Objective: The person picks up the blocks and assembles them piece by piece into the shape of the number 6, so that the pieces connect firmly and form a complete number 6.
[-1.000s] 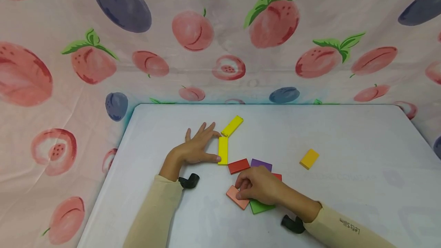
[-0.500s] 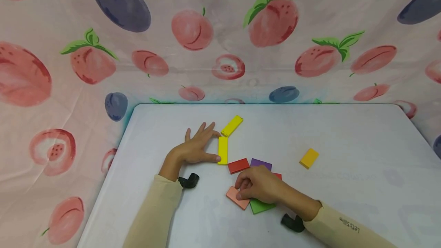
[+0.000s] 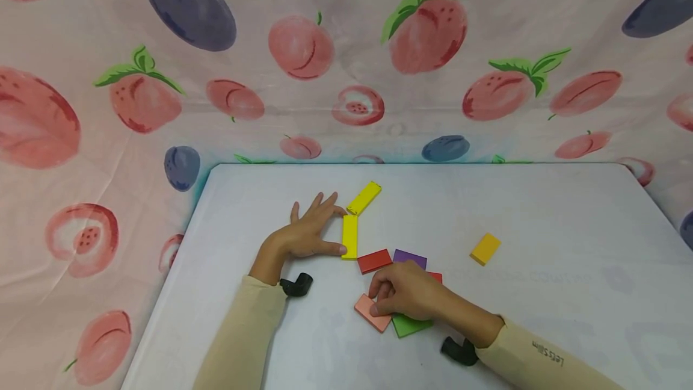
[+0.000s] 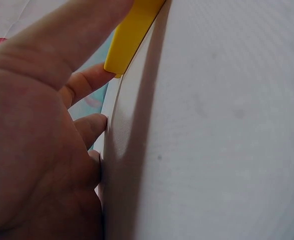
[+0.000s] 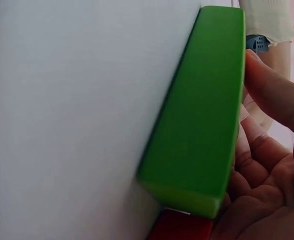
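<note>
My left hand (image 3: 307,232) holds a flat yellow block (image 3: 350,236) between thumb and index finger, at its near and far ends; the other fingers are spread. In the left wrist view the index fingertip meets the end of the yellow block (image 4: 129,42). A second yellow block (image 3: 364,198) lies slantwise off its far end. With thumb and curled fingers, my right hand (image 3: 414,290) pinches a pink block (image 3: 370,313). Beside the pink block is a green block (image 3: 411,325), partly hidden under the hand, large in the right wrist view.
A red block (image 3: 375,261), a purple block (image 3: 409,258) and a second red block (image 3: 435,278) form a curve with the others, partly covered by the right hand. An orange-yellow block (image 3: 485,249) lies apart on the right of the white table (image 3: 568,215). Behind hangs a fruit-print cloth (image 3: 346,29).
The pink block has shifted very slightly toward the near edge under the right hand's fingers. The left hand and the other blocks stay where they were.
</note>
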Available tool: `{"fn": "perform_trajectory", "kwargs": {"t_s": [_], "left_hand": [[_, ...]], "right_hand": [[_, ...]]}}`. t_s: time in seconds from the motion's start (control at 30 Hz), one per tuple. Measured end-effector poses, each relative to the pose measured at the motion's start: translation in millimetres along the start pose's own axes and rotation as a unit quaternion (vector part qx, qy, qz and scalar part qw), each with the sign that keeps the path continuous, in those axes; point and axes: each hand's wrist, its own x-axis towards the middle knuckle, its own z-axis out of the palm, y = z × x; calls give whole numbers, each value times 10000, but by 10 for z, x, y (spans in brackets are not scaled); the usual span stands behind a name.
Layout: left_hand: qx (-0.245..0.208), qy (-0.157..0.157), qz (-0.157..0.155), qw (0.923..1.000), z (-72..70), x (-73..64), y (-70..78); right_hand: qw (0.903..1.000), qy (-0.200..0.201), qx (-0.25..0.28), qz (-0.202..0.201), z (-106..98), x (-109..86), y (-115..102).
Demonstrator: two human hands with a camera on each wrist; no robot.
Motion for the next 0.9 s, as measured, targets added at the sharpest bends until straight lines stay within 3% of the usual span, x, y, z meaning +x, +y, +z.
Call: {"fn": "perform_trajectory", "kwargs": {"t_s": [0.9], "left_hand": [[-50,1,6,10000,-15,3,18]], "right_hand": [[9999,-120,22,61,-39,10,1]]}}
